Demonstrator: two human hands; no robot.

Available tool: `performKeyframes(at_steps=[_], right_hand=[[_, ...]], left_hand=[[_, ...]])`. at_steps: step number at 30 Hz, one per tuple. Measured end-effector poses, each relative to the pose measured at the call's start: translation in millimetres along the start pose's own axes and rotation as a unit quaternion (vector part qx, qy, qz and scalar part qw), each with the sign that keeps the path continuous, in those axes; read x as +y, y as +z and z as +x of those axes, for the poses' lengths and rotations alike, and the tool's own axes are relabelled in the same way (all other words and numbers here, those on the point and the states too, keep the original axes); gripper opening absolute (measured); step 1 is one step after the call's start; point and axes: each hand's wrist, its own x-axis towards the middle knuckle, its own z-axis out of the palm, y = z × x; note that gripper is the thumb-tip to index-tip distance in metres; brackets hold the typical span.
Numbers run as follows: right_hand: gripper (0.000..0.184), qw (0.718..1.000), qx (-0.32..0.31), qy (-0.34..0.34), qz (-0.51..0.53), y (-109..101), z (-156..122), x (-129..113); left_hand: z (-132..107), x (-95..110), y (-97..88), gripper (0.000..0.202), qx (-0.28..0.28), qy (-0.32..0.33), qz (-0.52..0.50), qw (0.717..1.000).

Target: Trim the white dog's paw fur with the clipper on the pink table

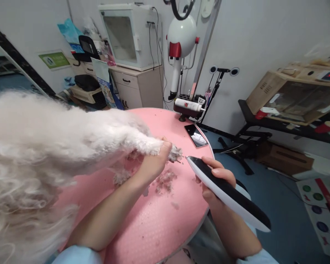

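Left fingers (167, 145) wrapped round dog's leg (143, 142), paw (176, 154) toward 3 o'clock | right fingers (226, 175) gripping clipper (236, 198), tip (188, 158) near paw | clippings (165, 181) on counter (143, 234), paw's 7 o'clock | phone (195, 135), paw's 2 o'clock

Here we are up on the wearer's head, a single view, peering forward and down over the pink table (143, 238)! It sits close in: left hand (155, 159) just off centre at seven o'clock, right hand (218, 179) at four, white fur (24, 146) looming large at nine, and the wall (264, 44) way back at two!
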Motion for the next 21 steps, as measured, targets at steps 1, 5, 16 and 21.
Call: performKeyframes(at_steps=[1,5,16,21], right_hand=[[0.042,1.000,-0.002,0.003,-0.013,0,-2,-2],[0.047,0.996,-0.010,-0.046,-0.081,2,-6,-6],[0.040,0.991,-0.016,0.039,0.129,9,6,18],[0.044,0.991,-0.011,0.023,0.134,6,6,21]], left_hand=[[0,0,0.0,0.021,0.000,-0.002,-0.004,1.000],[-2,-3,-0.2,0.020,-0.020,-0.018,-0.023,0.999],[-2,-2,-0.6,0.021,-0.025,-0.025,-0.058,0.998],[-3,-3,-1.1,0.021,-0.026,-0.026,-0.073,0.997]])
